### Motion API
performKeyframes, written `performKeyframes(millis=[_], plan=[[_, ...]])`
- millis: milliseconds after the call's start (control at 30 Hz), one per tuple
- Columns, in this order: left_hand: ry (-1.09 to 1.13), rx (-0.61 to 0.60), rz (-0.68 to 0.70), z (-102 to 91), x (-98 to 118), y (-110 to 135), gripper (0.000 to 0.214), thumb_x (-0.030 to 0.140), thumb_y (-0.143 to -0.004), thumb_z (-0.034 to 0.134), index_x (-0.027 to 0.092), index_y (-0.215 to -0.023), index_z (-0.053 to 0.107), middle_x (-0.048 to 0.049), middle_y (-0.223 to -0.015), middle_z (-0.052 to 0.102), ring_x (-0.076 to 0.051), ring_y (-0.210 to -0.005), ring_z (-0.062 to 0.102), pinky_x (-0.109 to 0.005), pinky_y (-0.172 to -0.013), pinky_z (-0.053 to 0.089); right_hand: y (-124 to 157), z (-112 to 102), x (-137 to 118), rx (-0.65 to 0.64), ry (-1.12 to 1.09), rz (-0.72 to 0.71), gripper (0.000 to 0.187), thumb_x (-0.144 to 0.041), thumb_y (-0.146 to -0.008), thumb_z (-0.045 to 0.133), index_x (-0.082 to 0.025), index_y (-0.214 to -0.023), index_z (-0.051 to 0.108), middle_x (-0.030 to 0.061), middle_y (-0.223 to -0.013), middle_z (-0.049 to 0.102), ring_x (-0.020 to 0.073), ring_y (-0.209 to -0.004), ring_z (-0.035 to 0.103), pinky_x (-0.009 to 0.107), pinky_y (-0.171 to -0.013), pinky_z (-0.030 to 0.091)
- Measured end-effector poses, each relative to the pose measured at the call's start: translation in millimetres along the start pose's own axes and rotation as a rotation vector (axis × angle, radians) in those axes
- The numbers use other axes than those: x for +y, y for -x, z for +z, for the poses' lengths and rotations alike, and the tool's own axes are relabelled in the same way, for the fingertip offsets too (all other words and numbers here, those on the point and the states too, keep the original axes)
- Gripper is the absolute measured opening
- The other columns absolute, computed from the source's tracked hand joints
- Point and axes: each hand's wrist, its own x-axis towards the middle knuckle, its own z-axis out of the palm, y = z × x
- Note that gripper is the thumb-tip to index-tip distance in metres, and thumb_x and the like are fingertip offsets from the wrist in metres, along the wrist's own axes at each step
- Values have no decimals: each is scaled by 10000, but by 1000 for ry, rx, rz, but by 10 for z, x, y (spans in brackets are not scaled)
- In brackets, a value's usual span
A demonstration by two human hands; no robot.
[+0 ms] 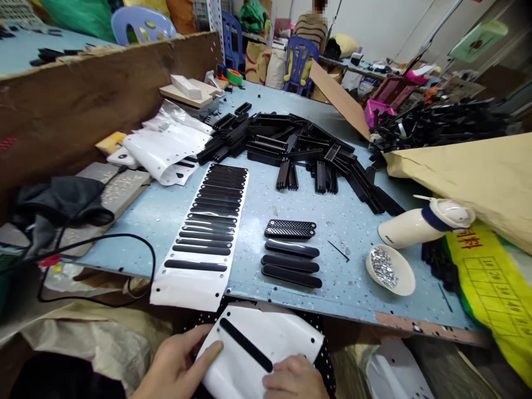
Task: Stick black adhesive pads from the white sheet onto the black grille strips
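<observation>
A white sticker sheet (245,360) with a single black strip (246,344) on it lies over my lap, below the table edge. My left hand (178,360) grips the sheet's left side, thumb on top and fingers partly hidden beneath. At the strip's lower right end, my right hand (295,379) rests with fingers curled together; whether they pinch the strip or the sheet is hidden. Ahead on the table, three smooth black bars (291,263) lie in a row, with textured black pieces (290,228) behind them. Left of these is a longer white sheet (187,282) bearing several black strips.
A heap of black slotted parts (286,138) spreads across the table's middle. To the right are a bowl (405,277) of small metal bits, a hex key (338,251) and a cream bottle (405,227) on its side. A black cable (152,252) loops at left. Someone (311,27) sits far back.
</observation>
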Motion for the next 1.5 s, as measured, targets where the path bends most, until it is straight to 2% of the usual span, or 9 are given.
performKeyframes(millis=[167,233,333,433,533,733,967,1133,1500], plan=[[651,-78,-433,135,131,-39,271,399,-699,759,142,-777,722,-52,-691,737,-169,-590,647,-229,-546,492,-255,-249,-123,40,72,-194,186,-236,-899,537,-222,-752,650,20,-585,669,162,-504,583,293,-473,440],[841,-129,-484,168,234,-24,251,345,-658,797,128,-759,720,-50,-666,715,-134,-555,598,-216,-537,445,-434,-368,-212,143,54,-133,99,-197,-853,558,-195,-859,657,55,-657,675,193,-569,605,317,-512,476],[963,-197,-456,205,394,-11,228,308,-665,796,119,-780,743,-53,-676,704,-117,-560,562,-213,-551,413,-624,-408,-326,254,15,-79,262,-269,-825,622,-166,-1066,640,138,-915,716,286,-788,667,422,-685,557],[971,-225,-390,231,508,-45,219,293,-698,776,123,-835,762,-60,-707,710,-131,-609,571,-225,-592,410,-675,-327,-366,259,4,-12,401,-320,-802,683,-181,-1174,626,155,-1025,714,333,-903,679,476,-789,570],[949,-246,-348,249,555,-97,212,272,-709,766,135,-871,768,-56,-724,706,-140,-640,562,-240,-626,407,-685,-278,-373,214,-154,65,348,-241,-824,653,-205,-1170,651,129,-1020,719,287,-907,692,408,-785,591],[862,-139,-370,293,564,-157,172,265,-673,785,135,-606,694,21,-548,548,-88,-542,412,-205,-538,317,-772,-276,-424,262,-346,62,276,-208,-899,535,-194,-1126,692,112,-905,734,232,-799,696,336,-714,579],[759,-175,-340,301,596,-193,205,313,-660,779,113,-668,732,10,-579,534,-105,-592,419,-212,-569,318,-771,-380,-371,16,-612,378,244,-366,-898,599,-210,-981,767,74,-858,724,208,-781,665,286,-692,517],[714,-154,-337,291,608,-201,236,340,-667,774,115,-638,707,21,-570,505,-99,-582,380,-208,-551,291,-746,-333,-332,52,-593,337,289,-391,-920,549,-213,-1030,748,73,-859,713,203,-772,641,292,-696,492],[657,-196,-331,310,663,-230,263,369,-692,745,121,-621,698,19,-566,524,-99,-572,393,-205,-533,289,-841,-352,-424,44,-819,557,405,-522,-839,594,-168,-723,751,43,-700,614,174,-681,508,280,-628,365]])
